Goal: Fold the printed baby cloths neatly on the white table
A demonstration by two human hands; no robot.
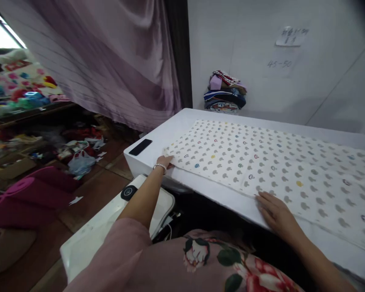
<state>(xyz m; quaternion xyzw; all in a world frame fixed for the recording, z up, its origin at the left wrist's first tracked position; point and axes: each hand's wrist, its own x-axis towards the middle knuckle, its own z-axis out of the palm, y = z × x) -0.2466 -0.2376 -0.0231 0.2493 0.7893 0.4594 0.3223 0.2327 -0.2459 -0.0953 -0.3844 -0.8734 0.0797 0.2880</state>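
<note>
A long white cloth (231, 156) printed with small grey, yellow, blue and red mushroom-like shapes lies flat and smooth across the white table (188, 115). At its near left corner, my left hand (165, 161) has its fingers closed on the edge, with a bracelet at the wrist. Farther right along the near edge, my right hand (274, 211) pinches the cloth between thumb and fingertips, the palm just off the table's front side. How many layers the cloth has, I cannot tell.
A black phone-like slab (141, 147) lies at the table's left end. Folded fabrics (225, 93) are stacked by the back wall. Lower left stands a white cabinet (97, 231) with a round black item (129, 192). A purple curtain (133, 61) hangs behind; pink rolls (39, 198) lie on the floor.
</note>
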